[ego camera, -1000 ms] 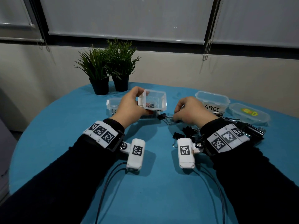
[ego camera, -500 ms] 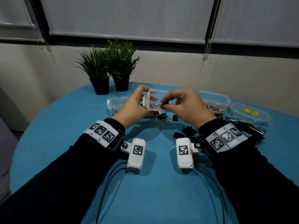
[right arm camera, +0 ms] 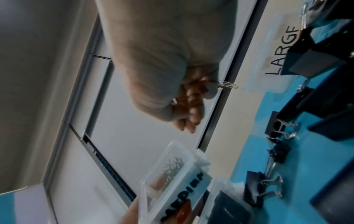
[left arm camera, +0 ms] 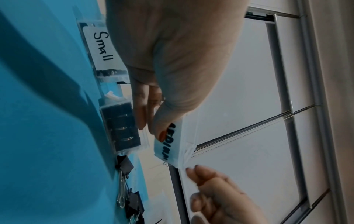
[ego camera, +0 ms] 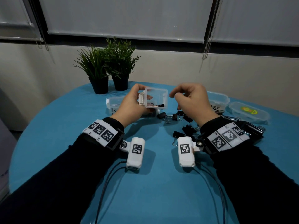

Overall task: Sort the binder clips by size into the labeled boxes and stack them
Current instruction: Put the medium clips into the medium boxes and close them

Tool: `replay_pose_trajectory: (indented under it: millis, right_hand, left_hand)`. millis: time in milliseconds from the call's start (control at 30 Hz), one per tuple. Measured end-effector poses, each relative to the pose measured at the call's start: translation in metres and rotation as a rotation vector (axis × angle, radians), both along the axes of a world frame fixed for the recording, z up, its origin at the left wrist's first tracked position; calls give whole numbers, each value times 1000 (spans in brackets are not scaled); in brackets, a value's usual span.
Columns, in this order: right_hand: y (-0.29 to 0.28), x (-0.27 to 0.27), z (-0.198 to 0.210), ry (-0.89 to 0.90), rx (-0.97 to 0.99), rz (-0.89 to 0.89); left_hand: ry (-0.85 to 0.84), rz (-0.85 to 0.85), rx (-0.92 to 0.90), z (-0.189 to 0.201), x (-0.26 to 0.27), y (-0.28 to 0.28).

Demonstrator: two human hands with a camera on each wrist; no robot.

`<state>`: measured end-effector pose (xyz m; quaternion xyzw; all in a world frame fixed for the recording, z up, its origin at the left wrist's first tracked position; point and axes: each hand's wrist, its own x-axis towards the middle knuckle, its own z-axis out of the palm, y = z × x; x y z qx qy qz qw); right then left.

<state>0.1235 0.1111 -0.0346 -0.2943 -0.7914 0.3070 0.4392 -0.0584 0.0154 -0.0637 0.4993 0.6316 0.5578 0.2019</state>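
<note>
Holding the clear box marked for medium clips [ego camera: 156,98] tilted above the table [ego camera: 68,126], the left hand [ego camera: 131,104] gripped it by its latch side, thumb on the label, with at least one black clip lying at its lower edge. The right hand [ego camera: 191,101] hung just beside the box's open mouth, fingers loosely curled toward the thumb; they seemed to hold nothing, though the wrist view was too blurred to be sure.

The loose binder clips [ego camera: 176,117] lay below the right hand, toward the person, wire handles pointing various ways, so that hand was plainly the nearer for a downward reach. A second scatter of clips [ego camera: 184,130] sat closer to the right wrist.

Under the raised box, a box packed with dark clips [left arm camera: 122,128] rested on the table, with the "Small" box [left arm camera: 101,45] beside it. The "Large" box [ego camera: 217,101] and another lidded container [ego camera: 249,111] stood to the right. Two potted plants [ego camera: 110,67] stood at the far edge, well apart. Nothing blocked the drop to the pile.
</note>
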Motion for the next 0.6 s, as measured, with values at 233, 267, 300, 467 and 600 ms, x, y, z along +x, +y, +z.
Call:
replay_pose_trajectory:
  millis: [233, 267, 300, 467, 600]
  right_hand:
    - [35, 1, -28, -473, -260, -171]
    - [35, 1, -29, -536, -248, -158]
    - [34, 1, -30, -587, -234, -149]
    - [28, 0, -26, -697, -158, -148]
    - [22, 1, -22, -693, -152, -177]
  left_hand:
    - [7, -9, -13, -2, -1, 0]
    - [6, -15, -17, -2, -1, 0]
    - [7, -21, -20, -2, -1, 0]
    - [11, -40, -28, -3, -1, -1]
    - [21, -36, -23, -3, 0, -1]
